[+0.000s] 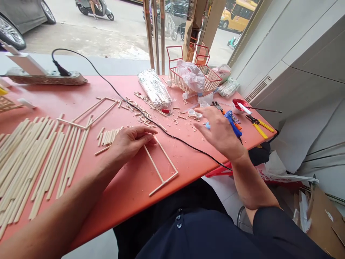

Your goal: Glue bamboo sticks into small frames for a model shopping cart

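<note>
My left hand (134,140) pinches the far end of a small frame of thin wooden sticks (169,160), which lies on the red table (118,201). The frame has two long sides joined by a crosspiece at the near end; its far end is partly hidden by my fingers. Above the table to the right is my right hand (219,131), its fingers stretched and apart, with nothing seen in them. Just past it lies a blue glue gun (233,123), partly covered by the hand. Short stick pieces (109,137) lie in a row beside my left hand.
Long sticks (40,158) cover the left side, with another stick frame (87,126) behind. A black cable (188,142) crosses the table. At the back stand a foil-wrapped bundle (153,86) and a stick-built cart (179,77). Yellow-handled pliers (258,126) lie near the right edge.
</note>
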`<state>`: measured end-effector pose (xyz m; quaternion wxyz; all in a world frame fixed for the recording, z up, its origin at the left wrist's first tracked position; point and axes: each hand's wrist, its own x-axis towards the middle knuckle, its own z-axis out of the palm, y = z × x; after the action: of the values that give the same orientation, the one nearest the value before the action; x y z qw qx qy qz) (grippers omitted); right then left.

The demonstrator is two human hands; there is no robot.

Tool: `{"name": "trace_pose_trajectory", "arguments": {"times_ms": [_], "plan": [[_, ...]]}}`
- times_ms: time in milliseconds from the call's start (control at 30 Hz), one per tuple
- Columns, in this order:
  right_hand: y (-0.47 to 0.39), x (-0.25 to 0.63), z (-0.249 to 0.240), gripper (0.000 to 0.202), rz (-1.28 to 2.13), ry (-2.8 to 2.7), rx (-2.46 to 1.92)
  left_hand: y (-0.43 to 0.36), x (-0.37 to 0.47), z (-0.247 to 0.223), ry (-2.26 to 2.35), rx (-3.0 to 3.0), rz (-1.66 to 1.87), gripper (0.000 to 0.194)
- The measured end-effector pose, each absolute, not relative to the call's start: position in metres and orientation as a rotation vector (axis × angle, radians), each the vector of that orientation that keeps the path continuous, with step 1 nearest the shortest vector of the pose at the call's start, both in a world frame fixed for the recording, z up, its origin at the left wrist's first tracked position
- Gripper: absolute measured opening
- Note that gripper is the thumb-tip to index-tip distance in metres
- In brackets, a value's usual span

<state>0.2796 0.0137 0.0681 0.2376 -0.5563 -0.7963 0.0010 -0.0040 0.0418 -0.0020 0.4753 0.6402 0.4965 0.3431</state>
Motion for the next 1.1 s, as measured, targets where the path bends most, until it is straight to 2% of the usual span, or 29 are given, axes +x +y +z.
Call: {"name": "trace_pose_trajectory", "arguments": {"times_ms": [167, 367, 500, 600, 833, 900, 1033, 1100], "plan": [[0.012, 0.367, 0.058, 0.034, -0.260, -1.799, -2.138, 0.042, -0.002, -0.001, 1.216, 1.531, 0.823, 0.034], [0.014, 0.395, 0.043, 0.040, -0.102, -1.730, -2.616, 0.042, -0.001, -0.003, 1.224, 1.504, 0.827, 0.045], [0.020, 0.391, 0.037, 0.044, -0.027, -1.747, -2.576, 0.043, -0.001, -0.001, 1.206, 1.522, 0.819, 0.042], [0.020, 0.392, 0.031, 0.048, -0.118, -1.692, -2.517, 0.044, -0.001, 0.000, 1.187, 1.524, 0.826, 0.040], [0.002, 0.397, 0.029, 0.037, -0.226, -1.454, -2.235, 0.046, 0.000, -0.001, 1.136, 1.538, 0.840, 0.032], [0.000, 0.387, 0.032, 0.036, -0.098, -1.435, -2.038, 0.046, -0.001, -0.001, 1.122, 1.535, 0.850, 0.029], [0.008, 0.343, 0.036, 0.047, 0.684, -1.562, -1.536, 0.046, -0.003, 0.001, 1.094, 1.515, 0.848, 0.026], [0.014, 0.317, 0.036, 0.049, 0.946, -1.620, -1.414, 0.047, -0.003, 0.001, 1.086, 1.498, 0.842, 0.026]]}}
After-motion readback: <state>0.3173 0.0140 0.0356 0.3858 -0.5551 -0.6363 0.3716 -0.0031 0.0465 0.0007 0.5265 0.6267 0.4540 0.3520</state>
